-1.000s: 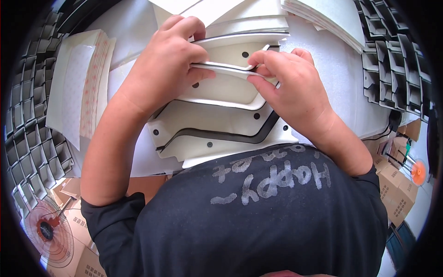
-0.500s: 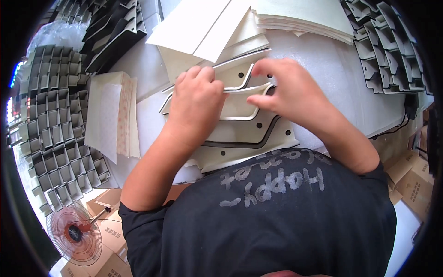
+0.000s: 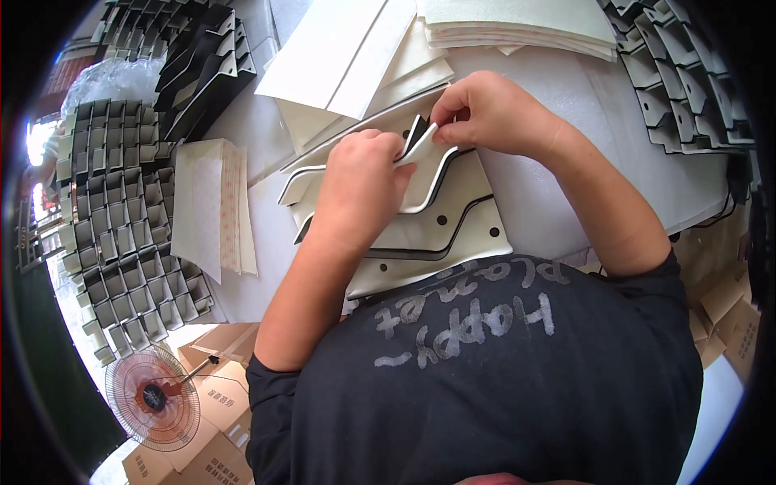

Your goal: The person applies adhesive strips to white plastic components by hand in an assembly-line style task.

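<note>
Cream bent strips (image 3: 426,184) with dark edges stand up in front of me, partly behind my left hand. My left hand (image 3: 360,174) is closed around the middle of the farther strip, its fingertips hidden. At the strip's right end, my right hand (image 3: 489,117) pinches the raised tip (image 3: 422,144) between thumb and fingers. A short black piece shows just behind that tip. Nearer my body, another dark-edged strip (image 3: 465,217) runs across a cream panel (image 3: 412,233) with round black holes or dots; I cannot tell which.
Cream sheets (image 3: 339,52) lie beyond my hands, with a thicker stack (image 3: 517,24) to their right. More layered sheets (image 3: 198,202) rest at the left. Grid-like divider assemblies (image 3: 121,218) crowd the left side; others (image 3: 687,89) stand far right. A fan (image 3: 153,396) and cardboard boxes (image 3: 214,404) are lower left.
My right hand has gone from spread fingers to a pinch on the strip's tip. The strips have shifted under my hands, and the view has turned slightly.
</note>
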A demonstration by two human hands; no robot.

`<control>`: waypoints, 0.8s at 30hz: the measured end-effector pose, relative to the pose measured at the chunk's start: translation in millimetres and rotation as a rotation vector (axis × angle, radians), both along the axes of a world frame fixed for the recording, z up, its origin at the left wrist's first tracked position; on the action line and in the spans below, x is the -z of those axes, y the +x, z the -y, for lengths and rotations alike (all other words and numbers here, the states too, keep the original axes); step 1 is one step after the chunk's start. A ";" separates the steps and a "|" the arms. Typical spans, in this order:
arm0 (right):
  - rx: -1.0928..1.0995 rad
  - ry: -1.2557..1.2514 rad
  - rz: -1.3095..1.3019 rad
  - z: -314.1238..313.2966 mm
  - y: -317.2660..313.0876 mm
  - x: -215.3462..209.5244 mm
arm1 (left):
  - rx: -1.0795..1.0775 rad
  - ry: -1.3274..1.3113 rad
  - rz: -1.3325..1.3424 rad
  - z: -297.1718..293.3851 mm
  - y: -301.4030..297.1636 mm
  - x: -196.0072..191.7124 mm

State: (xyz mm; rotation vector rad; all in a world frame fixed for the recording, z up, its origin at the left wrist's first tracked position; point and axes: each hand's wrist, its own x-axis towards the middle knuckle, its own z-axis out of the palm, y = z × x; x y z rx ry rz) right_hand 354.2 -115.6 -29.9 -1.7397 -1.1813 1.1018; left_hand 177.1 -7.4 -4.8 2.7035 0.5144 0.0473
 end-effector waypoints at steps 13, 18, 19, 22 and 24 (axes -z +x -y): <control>0.031 0.231 0.283 -1.0 -8.8 13.1 | 0.025 -0.077 0.197 0.7 -7.7 4.9; 0.082 0.359 0.484 -0.5 -14.0 17.3 | 0.062 -0.063 0.249 -1.8 -5.2 8.6; 0.080 0.369 0.485 -1.7 -13.6 13.6 | 0.057 -0.069 0.239 -2.3 -4.1 6.3; 0.053 0.192 0.529 -1.7 -8.8 8.2 | -0.134 -0.055 0.001 10.3 14.9 -6.1; 0.025 0.452 0.392 -1.7 -9.0 18.4 | -0.284 -0.065 -0.101 19.7 27.6 -4.2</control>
